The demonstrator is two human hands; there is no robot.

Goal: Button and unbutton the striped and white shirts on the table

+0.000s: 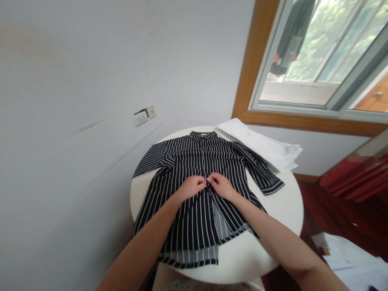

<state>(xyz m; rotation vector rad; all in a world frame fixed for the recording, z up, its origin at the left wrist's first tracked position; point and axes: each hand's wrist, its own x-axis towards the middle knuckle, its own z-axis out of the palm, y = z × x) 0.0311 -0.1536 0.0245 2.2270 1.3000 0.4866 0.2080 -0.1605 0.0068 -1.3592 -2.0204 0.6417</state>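
A black shirt with white stripes lies spread face up, its collar toward the wall and its hem toward me. Over the middle of its front placket, my left hand pinches one side of the fabric. My right hand pinches the other side, close against the left. Both hands are closed on the shirt's front edges, with the fingertips almost touching. Below them the placket hangs apart and shows the lighter inside of the cloth. Any button between the fingers is hidden.
The shirt rests on a round white table. White folded sheets lie at its back right, touching one sleeve. A wall with a socket borders the left. Papers sit low at the right, and a wood-framed window is behind.
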